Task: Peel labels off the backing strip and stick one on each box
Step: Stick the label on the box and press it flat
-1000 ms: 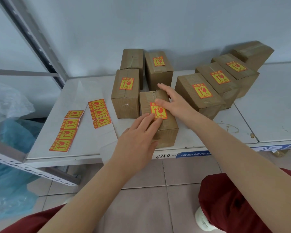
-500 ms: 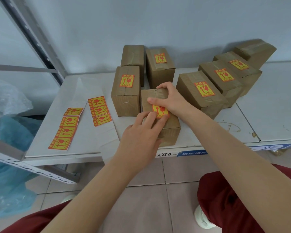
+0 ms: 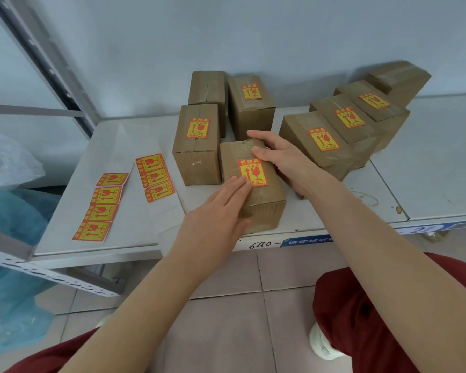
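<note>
Front box (image 3: 261, 208) w/ label (image 3: 253, 172) on top; spare labels (image 3: 100, 208) left.

Brown boxes (image 3: 253, 195) bear yellow-and-red labels (image 3: 253, 172).

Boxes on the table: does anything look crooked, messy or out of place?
Yes. The four right boxes lean tilted against one another, unlike the upright left boxes. Brown stains mark the table near them. The front box, held by the right hand, has its label on straight.
</note>
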